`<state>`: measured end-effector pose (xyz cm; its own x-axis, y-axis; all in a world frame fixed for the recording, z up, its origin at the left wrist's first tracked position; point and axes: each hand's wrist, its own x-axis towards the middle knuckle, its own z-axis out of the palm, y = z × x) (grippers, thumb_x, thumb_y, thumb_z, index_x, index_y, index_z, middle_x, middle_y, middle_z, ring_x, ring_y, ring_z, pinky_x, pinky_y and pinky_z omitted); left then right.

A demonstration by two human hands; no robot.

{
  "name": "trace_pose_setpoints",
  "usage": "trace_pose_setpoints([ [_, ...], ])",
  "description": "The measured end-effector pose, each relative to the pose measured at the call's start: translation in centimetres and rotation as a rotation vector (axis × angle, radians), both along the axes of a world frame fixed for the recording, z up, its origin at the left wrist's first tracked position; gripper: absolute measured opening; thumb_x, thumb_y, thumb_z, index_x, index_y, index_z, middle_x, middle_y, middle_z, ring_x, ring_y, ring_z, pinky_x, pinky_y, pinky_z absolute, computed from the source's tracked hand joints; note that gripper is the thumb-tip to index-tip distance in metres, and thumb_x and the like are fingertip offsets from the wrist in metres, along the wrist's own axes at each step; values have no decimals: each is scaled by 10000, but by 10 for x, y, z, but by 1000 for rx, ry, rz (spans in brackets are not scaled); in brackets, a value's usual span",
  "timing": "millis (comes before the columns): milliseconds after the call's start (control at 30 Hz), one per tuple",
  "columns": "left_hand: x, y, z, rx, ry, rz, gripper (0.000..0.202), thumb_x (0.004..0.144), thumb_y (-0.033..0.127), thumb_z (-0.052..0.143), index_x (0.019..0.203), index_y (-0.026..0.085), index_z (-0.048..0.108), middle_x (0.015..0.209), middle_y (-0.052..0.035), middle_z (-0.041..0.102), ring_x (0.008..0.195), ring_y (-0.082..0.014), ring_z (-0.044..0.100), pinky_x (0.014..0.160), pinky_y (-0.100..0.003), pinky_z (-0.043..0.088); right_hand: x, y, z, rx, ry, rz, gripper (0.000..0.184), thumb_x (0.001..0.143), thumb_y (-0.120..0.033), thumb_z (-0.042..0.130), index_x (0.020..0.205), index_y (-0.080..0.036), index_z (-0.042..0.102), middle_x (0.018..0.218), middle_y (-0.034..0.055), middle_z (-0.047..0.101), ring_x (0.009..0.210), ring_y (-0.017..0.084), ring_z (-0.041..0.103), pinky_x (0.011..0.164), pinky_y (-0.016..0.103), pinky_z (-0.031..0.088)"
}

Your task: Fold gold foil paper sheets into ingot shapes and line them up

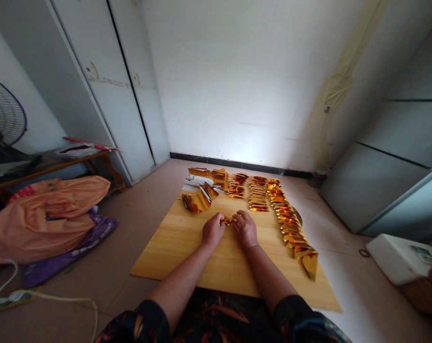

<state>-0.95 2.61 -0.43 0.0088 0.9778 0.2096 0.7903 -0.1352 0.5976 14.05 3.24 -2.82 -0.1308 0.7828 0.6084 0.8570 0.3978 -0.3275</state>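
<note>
Both hands meet over the middle of the wooden board (187, 259). Between them is a small piece of shiny gold foil paper (228, 222). My left hand (213, 230) has its fingers closed on the foil's left end. My right hand (245, 229) pinches the right end, its fingers bent. Just beyond my left hand lies a curled stack of gold foil sheets (198, 201). Folded gold foil pieces stand in rows past my right hand: a short row (237, 185), a middle row (258, 194) and a long row (286, 219) curving down the board's right side.
More foil sheets (220, 178) and a white roll (199, 180) lie at the board's far edge. An orange bag (55, 209) and a purple bag (73, 245) rest on the left. A white box (397, 259) stands on the right. A pale cable (58, 296) crosses the floor.
</note>
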Motion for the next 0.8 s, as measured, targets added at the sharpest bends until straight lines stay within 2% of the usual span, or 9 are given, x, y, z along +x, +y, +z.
trace_pose_setpoints([
  [167,-1,-1,0,2,2,-32,154,809,86,510,842,208,597,860,10,677,792,-114,596,702,-197,387,-6,-5,11,-100,-234,-74,132,870,-197,530,834,-208,657,930,42,645,799,142,554,699,244,328],
  [333,0,0,1,-3,10,-29,163,801,77,508,828,209,599,836,10,675,777,-116,593,691,-200,380,-10,-9,18,-168,-340,-127,162,894,-204,517,786,-201,637,820,27,639,739,142,540,660,266,265],
  [667,1,2,5,-54,46,-16,144,810,104,511,840,216,595,846,5,679,791,-130,601,671,-213,373,-11,-10,21,-223,-366,-136,172,911,-236,499,813,-211,638,852,32,643,753,146,536,667,275,238],
  [800,-1,4,6,-67,54,-23,147,812,124,521,900,218,592,877,-1,678,811,-132,601,686,-215,384,-10,-12,23,-214,-318,-117,132,899,-241,512,896,-230,644,893,30,647,808,151,540,693,273,244],
])
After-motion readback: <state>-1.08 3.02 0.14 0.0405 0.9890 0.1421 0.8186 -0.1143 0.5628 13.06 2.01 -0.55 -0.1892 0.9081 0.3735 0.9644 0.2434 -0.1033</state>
